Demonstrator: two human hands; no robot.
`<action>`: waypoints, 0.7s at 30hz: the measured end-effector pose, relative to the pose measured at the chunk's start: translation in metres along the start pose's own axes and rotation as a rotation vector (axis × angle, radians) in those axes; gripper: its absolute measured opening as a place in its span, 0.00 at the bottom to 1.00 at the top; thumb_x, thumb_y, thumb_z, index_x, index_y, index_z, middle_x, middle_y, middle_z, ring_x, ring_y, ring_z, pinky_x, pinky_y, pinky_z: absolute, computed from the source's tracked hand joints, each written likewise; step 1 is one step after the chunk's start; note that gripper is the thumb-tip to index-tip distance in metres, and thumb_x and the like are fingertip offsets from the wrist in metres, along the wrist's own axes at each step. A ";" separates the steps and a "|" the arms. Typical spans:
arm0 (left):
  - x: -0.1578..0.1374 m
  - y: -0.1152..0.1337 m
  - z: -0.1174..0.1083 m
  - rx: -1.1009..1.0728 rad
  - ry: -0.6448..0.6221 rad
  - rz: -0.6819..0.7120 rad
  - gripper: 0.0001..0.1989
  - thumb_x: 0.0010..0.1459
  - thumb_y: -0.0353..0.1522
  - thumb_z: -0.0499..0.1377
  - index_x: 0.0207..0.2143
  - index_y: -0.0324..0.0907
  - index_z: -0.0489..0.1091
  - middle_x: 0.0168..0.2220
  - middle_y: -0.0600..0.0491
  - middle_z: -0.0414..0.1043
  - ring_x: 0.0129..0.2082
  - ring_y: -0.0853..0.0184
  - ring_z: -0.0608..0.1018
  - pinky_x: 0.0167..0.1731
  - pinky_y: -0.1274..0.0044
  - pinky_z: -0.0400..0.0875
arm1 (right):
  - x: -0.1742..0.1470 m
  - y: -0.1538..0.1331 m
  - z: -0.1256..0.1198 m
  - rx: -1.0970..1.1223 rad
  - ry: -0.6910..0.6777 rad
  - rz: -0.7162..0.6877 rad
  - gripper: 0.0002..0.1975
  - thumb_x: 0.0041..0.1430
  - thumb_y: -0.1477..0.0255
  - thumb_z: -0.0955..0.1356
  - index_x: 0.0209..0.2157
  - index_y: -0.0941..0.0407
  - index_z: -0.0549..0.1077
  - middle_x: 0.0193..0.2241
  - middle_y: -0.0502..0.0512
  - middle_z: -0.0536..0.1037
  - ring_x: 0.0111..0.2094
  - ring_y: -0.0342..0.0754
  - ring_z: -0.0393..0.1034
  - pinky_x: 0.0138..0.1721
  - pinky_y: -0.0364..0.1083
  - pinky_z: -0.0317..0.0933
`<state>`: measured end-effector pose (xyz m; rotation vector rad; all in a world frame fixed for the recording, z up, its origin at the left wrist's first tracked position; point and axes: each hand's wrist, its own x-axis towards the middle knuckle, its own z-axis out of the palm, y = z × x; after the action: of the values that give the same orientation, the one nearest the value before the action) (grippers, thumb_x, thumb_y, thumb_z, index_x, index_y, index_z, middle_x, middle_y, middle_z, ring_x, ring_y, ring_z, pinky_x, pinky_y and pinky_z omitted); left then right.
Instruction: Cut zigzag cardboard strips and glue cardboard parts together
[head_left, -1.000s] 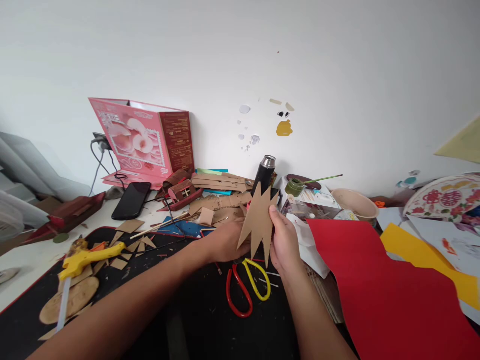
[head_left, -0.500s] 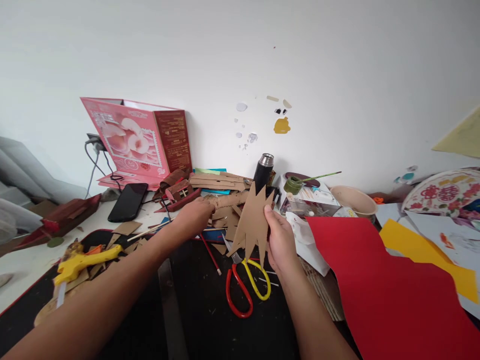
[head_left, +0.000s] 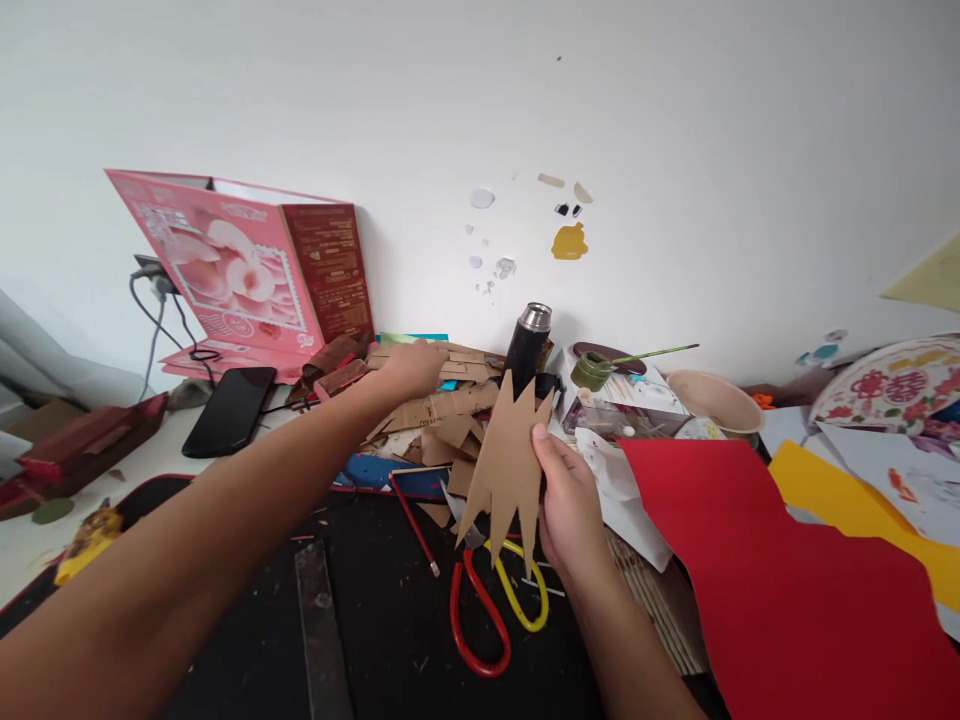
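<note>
Fingers of right hand pinch zigzag-edged cardboard cutout by one edge, above scissors; left hand at cardboard strips beyond scissors, grip can't tell; if one-edge pinch loosens, cutout could drop onto scissors

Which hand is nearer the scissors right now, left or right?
Right. The right hand, holding the jagged cardboard cutout, is beyond and right of the scissors; the left hand is farther back, at the cardboard strips.

Left grip: can't tell contact with cardboard strips. Right grip: fingers mostly behind cutout. Scissors partly hidden too. Yellow tool partly behind left forearm.
</note>
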<state>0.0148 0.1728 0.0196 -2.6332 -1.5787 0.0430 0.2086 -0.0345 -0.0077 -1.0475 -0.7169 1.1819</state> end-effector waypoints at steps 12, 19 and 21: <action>0.044 -0.038 -0.002 0.063 -0.170 -0.017 0.21 0.63 0.36 0.59 0.57 0.49 0.80 0.57 0.44 0.83 0.53 0.50 0.83 0.47 0.69 0.77 | -0.010 -0.006 0.007 -0.137 -0.060 0.056 0.28 0.59 0.42 0.75 0.36 0.55 0.86 0.31 0.58 0.85 0.34 0.58 0.79 0.32 0.49 0.71; 0.051 -0.054 -0.027 0.105 -0.019 -0.061 0.20 0.69 0.35 0.54 0.56 0.47 0.81 0.58 0.42 0.81 0.61 0.49 0.77 0.54 0.68 0.72 | -0.021 -0.008 0.020 -0.216 -0.140 0.004 0.28 0.61 0.42 0.73 0.29 0.55 0.80 0.24 0.52 0.78 0.27 0.50 0.71 0.28 0.45 0.65; 0.051 -0.052 -0.028 0.112 0.032 -0.098 0.20 0.69 0.35 0.54 0.56 0.45 0.81 0.58 0.40 0.80 0.61 0.48 0.77 0.54 0.67 0.72 | -0.021 -0.004 0.019 -0.269 -0.154 -0.026 0.28 0.64 0.43 0.72 0.27 0.55 0.76 0.24 0.51 0.76 0.27 0.48 0.68 0.28 0.44 0.63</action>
<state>-0.0052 0.2409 0.0523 -2.4580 -1.6421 0.0811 0.1874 -0.0497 0.0043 -1.1736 -1.0292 1.1742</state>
